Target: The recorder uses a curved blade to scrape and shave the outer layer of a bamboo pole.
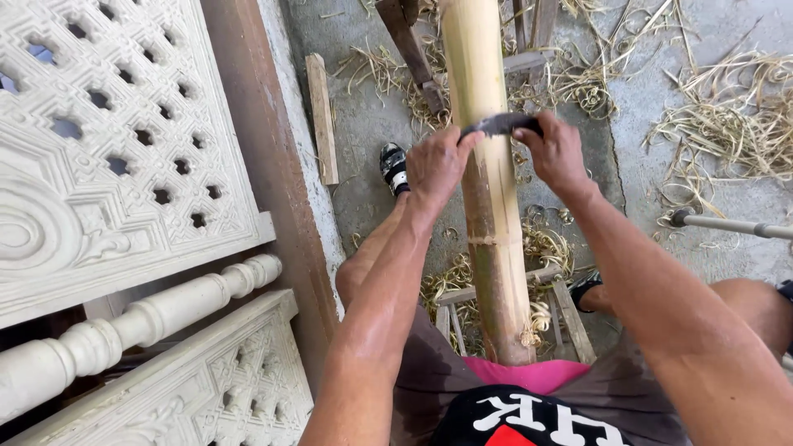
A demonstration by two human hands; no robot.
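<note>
Scraping a bamboo pole [489, 182]
Left hand [435, 163] and right hand [557, 153] each clamp an end of a dark blade [500, 124] lying across it.

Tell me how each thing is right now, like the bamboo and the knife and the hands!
Bamboo pole: slanted on a wooden stand, upper part scraped pale, lower part greenish.
Blade: lying across the pole, gripped at both ends.
Left hand: closed on the blade's left end.
Right hand: closed on the blade's right end.
Shavings: curled, scattered on the concrete floor.
Baluster: lying on its side.
</note>
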